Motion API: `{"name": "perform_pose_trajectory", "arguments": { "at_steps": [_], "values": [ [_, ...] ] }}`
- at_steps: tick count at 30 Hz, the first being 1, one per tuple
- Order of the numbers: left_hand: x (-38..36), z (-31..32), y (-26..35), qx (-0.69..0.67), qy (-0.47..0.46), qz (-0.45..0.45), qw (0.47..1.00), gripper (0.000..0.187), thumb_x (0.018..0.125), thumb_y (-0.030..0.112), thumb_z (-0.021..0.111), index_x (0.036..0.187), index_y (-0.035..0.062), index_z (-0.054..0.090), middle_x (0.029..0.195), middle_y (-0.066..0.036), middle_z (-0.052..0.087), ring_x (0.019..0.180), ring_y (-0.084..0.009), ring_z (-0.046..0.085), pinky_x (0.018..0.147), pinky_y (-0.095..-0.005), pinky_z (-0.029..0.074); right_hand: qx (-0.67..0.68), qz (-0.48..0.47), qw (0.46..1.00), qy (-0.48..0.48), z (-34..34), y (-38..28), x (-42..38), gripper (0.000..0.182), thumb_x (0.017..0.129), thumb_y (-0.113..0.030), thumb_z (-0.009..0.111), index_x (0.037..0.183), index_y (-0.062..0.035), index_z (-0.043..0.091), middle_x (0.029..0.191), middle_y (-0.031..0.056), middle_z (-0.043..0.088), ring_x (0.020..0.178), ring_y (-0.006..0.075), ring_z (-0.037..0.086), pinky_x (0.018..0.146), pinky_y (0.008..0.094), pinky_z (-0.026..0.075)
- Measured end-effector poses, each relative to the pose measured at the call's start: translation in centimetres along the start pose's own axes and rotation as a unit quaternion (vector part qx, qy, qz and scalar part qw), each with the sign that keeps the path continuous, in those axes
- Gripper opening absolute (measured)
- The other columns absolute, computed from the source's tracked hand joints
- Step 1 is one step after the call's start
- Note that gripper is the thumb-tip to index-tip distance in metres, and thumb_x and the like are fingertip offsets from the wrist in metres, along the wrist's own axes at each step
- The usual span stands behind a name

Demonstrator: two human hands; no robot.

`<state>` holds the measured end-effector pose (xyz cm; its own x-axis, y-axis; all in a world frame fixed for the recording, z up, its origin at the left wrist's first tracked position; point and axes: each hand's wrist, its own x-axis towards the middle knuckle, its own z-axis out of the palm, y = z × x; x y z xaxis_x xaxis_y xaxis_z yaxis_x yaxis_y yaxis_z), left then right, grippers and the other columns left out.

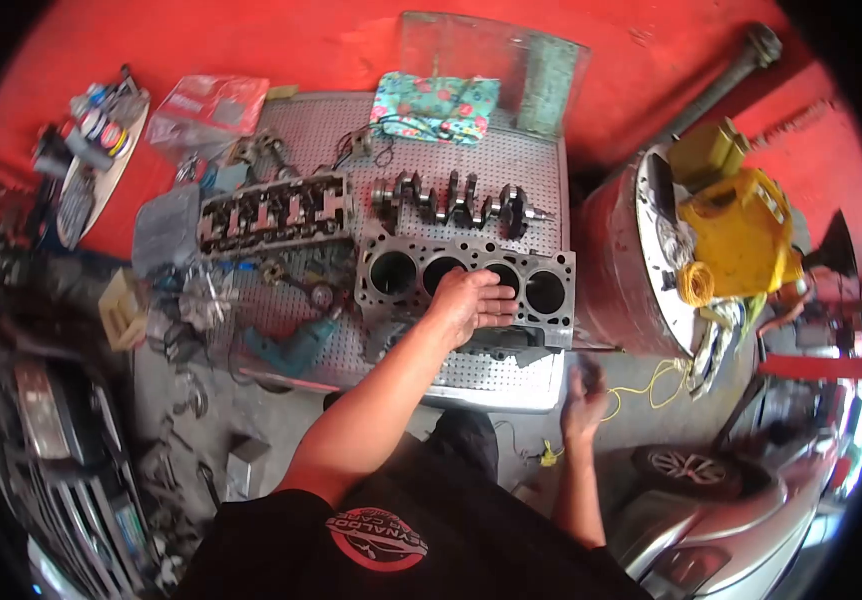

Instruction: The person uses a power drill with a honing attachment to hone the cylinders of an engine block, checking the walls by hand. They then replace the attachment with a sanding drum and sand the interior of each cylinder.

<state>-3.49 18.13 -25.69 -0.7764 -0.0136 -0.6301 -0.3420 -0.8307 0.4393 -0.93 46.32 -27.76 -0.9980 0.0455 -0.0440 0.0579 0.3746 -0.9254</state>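
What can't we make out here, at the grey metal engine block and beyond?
Head view, middle bores of the grey metal engine block: partly covered by the bare left hand; whether it touches is unclear.
Head view, bare right hand: blurred, finger pose unclear.
Head view, silver car with spoked wheel: cut off by the dark lens rim.

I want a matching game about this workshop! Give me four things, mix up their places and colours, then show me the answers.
Things:
1. Engine block
2. Crankshaft
3. Flowery cloth
4. Plastic container

Places and colours:
A. Yellow
B. Between the block and the cloth
C. Has the left hand over it
D. At the far edge of the metal table

Right pairs: 1-C, 2-B, 3-D, 4-A
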Motion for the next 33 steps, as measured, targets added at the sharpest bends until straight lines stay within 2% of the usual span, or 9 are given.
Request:
{"name": "perform_pose_trajectory", "arguments": {
  "at_steps": [6, 11, 16, 17, 19, 22, 24, 30, 33],
  "values": [
    [-4.4, 2.6, -2.5, 0.177, 0.124, 0.096, 0.972, 0.059, 0.094, 0.013, 0.066, 0.142, -0.0054, 0.038, 0.105, -0.025, 0.069, 0.085, -0.0331, 0.073, 0.074, -0.0431, 0.062, -0.198, -0.485, 0.799, -0.294, 2.6, -11.7, 11.9, 0.047, 0.075, 0.002, 0.068, 0.122, -0.0033, 0.064, 0.130, 0.0127, 0.063, 0.127, 0.0374, 0.054, 0.108, 0.0465, 0.046],
    [-10.7, -5.5, -11.3, 0.398, 0.210, 0.239, 0.861, 0.045, 0.092, 0.012, 0.071, 0.132, -0.0037, 0.057, 0.099, -0.015, 0.071, 0.084, -0.0202, 0.071, 0.074, -0.0330, 0.059, -0.220, -0.640, 0.499, -0.541, 11.6, -14.3, 14.5, 0.062, 0.081, -0.035, 0.071, 0.132, -0.0020, 0.060, 0.138, 0.0142, 0.058, 0.137, 0.0298, 0.048, 0.121, 0.0475, 0.031],
    [-20.1, -16.7, -26.0, 0.406, 0.518, 0.080, 0.749, 0.054, 0.085, 0.023, 0.074, 0.131, -0.0019, 0.061, 0.089, -0.020, 0.074, 0.076, -0.0239, 0.072, 0.076, -0.0405, 0.057, -0.351, -0.680, 0.273, -0.583, 18.6, -14.5, 16.0, 0.072, 0.088, -0.065, 0.061, 0.121, -0.0018, 0.067, 0.125, 0.0125, 0.065, 0.133, 0.0289, 0.051, 0.122, 0.0555, 0.022],
    [-21.8, -19.7, -30.8, 0.332, 0.574, 0.042, 0.747, 0.052, 0.085, 0.021, 0.072, 0.130, -0.0026, 0.062, 0.083, -0.020, 0.073, 0.070, -0.0256, 0.071, 0.068, -0.0403, 0.057, -0.357, -0.680, 0.249, -0.590, 19.2, -14.5, 16.2, 0.073, 0.088, -0.066, 0.061, 0.121, -0.0019, 0.067, 0.127, 0.0125, 0.065, 0.135, 0.0288, 0.050, 0.123, 0.0560, 0.021],
    [-25.2, -25.9, -43.7, 0.214, 0.634, -0.014, 0.743, 0.055, 0.082, 0.023, 0.068, 0.129, -0.0047, 0.063, 0.121, -0.030, 0.067, 0.118, -0.0417, 0.063, 0.101, -0.0458, 0.050, -0.376, -0.671, 0.207, -0.604, 20.3, -15.0, 16.4, 0.073, 0.088, -0.067, 0.061, 0.121, -0.0019, 0.067, 0.129, 0.0125, 0.065, 0.137, 0.0287, 0.048, 0.123, 0.0566, 0.019],
    [-29.0, -28.4, -59.6, 0.341, 0.399, -0.276, 0.805, 0.024, 0.086, 0.020, 0.059, 0.090, -0.0014, 0.068, 0.104, -0.030, 0.070, 0.094, -0.0389, 0.070, 0.089, -0.0482, 0.054, -0.405, -0.648, 0.174, -0.621, 20.8, -16.4, 15.7, 0.074, 0.087, -0.067, 0.062, 0.122, -0.0017, 0.067, 0.130, 0.0125, 0.064, 0.139, 0.0286, 0.047, 0.124, 0.0569, 0.018],
    [-29.3, -23.7, -62.7, -0.031, 0.497, -0.328, 0.803, 0.021, 0.092, 0.021, 0.059, 0.102, 0.0048, 0.066, 0.096, -0.026, 0.069, 0.087, -0.0413, 0.070, 0.078, -0.0536, 0.056, -0.414, -0.639, 0.174, -0.624, 20.8, -16.5, 15.5, 0.075, 0.086, -0.067, 0.063, 0.122, -0.0015, 0.067, 0.130, 0.0124, 0.065, 0.139, 0.0286, 0.047, 0.123, 0.0567, 0.019],
    [-23.9, -23.3, -67.8, -0.011, 0.433, -0.153, 0.888, 0.014, 0.092, 0.016, 0.064, 0.103, 0.0088, 0.059, 0.076, -0.013, 0.063, 0.062, -0.0280, 0.062, 0.050, -0.0447, 0.050, -0.497, -0.598, 0.166, -0.607, 20.3, -17.8, 13.9, 0.078, 0.085, -0.063, 0.068, 0.134, -0.0027, 0.061, 0.143, 0.0172, 0.057, 0.143, 0.0284, 0.044, 0.123, 0.0546, 0.022],
    [-22.6, -21.8, -54.6, -0.109, 0.514, 0.016, 0.851, 0.011, 0.091, 0.006, 0.060, 0.100, -0.0005, 0.063, 0.068, -0.011, 0.066, 0.055, -0.0213, 0.063, 0.050, -0.0371, 0.050, -0.535, -0.582, 0.153, -0.593, 19.9, -19.0, 13.1, 0.078, 0.086, -0.060, 0.068, 0.139, -0.0041, 0.058, 0.150, 0.0166, 0.050, 0.146, 0.0281, 0.040, 0.123, 0.0549, 0.022]
  ]
}}
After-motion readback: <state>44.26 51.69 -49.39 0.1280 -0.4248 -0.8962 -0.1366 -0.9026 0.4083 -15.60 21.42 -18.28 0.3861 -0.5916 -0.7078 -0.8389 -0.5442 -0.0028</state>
